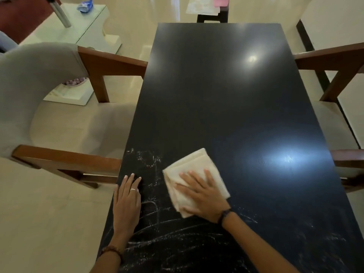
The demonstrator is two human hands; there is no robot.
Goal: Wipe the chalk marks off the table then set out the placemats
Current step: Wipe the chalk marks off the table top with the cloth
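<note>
A long black table (222,99) stretches away from me. White chalk marks (155,227) cover its near end, mostly at the left and along the front. A folded cream cloth (189,166) lies on the table near the scribbles. My right hand (201,194) presses flat on the cloth, fingers spread over it. My left hand (127,200) rests flat on the table's left edge, fingers together, holding nothing. Pale placemats (202,6) lie on a dark chair beyond the table's far end.
A grey upholstered chair with wooden arms (65,160) stands at the table's left side. Another wooden-armed chair (334,62) stands on the right. A white glass-topped side table (84,24) sits at the far left. A pink item (221,1) lies by the placemats.
</note>
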